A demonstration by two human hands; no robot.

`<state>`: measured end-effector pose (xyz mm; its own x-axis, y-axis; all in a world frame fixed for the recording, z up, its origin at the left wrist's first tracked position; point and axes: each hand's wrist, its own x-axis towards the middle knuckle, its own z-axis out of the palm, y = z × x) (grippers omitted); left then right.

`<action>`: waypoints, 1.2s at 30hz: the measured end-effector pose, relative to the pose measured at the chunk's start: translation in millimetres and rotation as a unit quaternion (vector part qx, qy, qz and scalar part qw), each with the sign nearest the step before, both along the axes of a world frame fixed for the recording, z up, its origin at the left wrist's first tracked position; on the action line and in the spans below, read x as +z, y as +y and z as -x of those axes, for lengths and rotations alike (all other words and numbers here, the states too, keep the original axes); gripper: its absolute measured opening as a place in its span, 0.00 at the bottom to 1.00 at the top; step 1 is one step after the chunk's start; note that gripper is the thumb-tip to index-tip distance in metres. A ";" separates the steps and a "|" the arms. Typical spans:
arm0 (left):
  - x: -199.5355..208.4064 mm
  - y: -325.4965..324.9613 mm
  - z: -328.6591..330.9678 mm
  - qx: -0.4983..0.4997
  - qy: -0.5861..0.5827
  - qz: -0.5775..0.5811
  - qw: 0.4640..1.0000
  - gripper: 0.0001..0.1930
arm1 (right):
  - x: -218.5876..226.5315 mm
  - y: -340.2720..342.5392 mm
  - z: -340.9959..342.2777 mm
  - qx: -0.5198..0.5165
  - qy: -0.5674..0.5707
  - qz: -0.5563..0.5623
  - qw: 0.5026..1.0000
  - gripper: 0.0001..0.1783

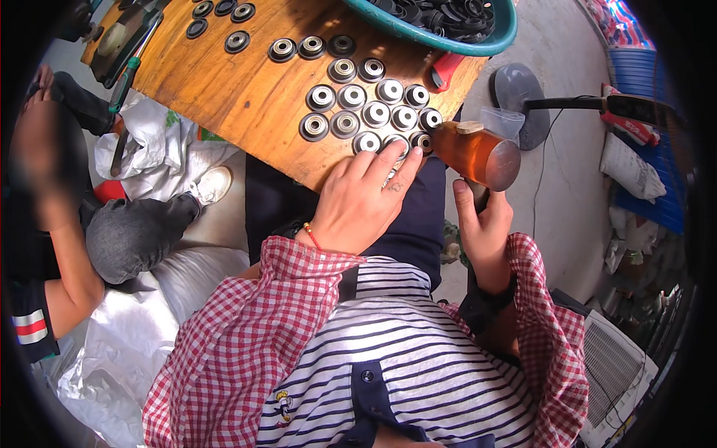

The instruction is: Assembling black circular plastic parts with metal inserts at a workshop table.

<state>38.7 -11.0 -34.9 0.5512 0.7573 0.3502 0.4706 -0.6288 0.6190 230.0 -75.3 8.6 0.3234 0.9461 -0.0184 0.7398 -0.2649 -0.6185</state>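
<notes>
In my right hand (484,228) is the handle of a mallet with a see-through amber head (472,153). The head is held beside the table's near right corner, close to the outermost parts. My left hand (366,196) reaches over the table edge, fingers stretched out, with fingertips on the nearest black-rimmed metal bearings (393,144). Several more such round parts, black rings with silver centres (376,114), stand grouped in rows on the wooden table (224,89). Others lie looser toward the far left, including one part (237,41). The palm hides some of the table corner.
A teal basin (470,49) full of black rings sits at the table's far edge, near a red-handled item (446,71). At left, a green-handled screwdriver (123,88) is by the table edge; another person's knee (142,235) and white sacks (134,336) are close. A grey round object (515,78) stands right.
</notes>
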 end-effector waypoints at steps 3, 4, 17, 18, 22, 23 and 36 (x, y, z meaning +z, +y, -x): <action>0.5 3.7 -10.1 -0.015 0.056 -0.012 0.998 0.25 | 1.4 -1.6 -2.6 0.008 0.006 -0.015 1.000 0.16; 0.2 4.4 -8.6 -0.017 0.056 -0.011 0.998 0.25 | 2.5 -2.5 -1.1 0.009 0.018 -0.008 1.000 0.16; -23.0 -18.2 62.3 0.003 -0.145 0.001 0.989 0.23 | 57.7 7.2 35.0 0.220 0.077 -0.024 0.972 0.09; -19.6 -15.0 63.6 0.034 -0.154 0.003 0.987 0.24 | 58.6 7.8 35.6 0.232 0.061 -0.043 0.970 0.09; -18.4 -24.5 58.0 0.113 -0.406 0.354 0.835 0.20 | 39.2 6.5 39.7 0.230 -0.072 0.130 0.962 0.14; -16.8 -21.8 56.8 0.111 -0.413 0.353 0.832 0.20 | 32.6 5.8 34.4 0.229 -0.063 0.122 0.964 0.14; 1.7 -12.9 63.1 0.125 -0.543 0.586 0.589 0.18 | 39.1 5.8 35.1 0.282 -0.098 0.086 0.950 0.12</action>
<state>-24.3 -23.8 -33.2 0.3045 0.8399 -0.4492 -0.6148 0.5335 0.5808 195.0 -69.5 47.7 -0.2219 0.9584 -0.1796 0.8907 0.1243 -0.4374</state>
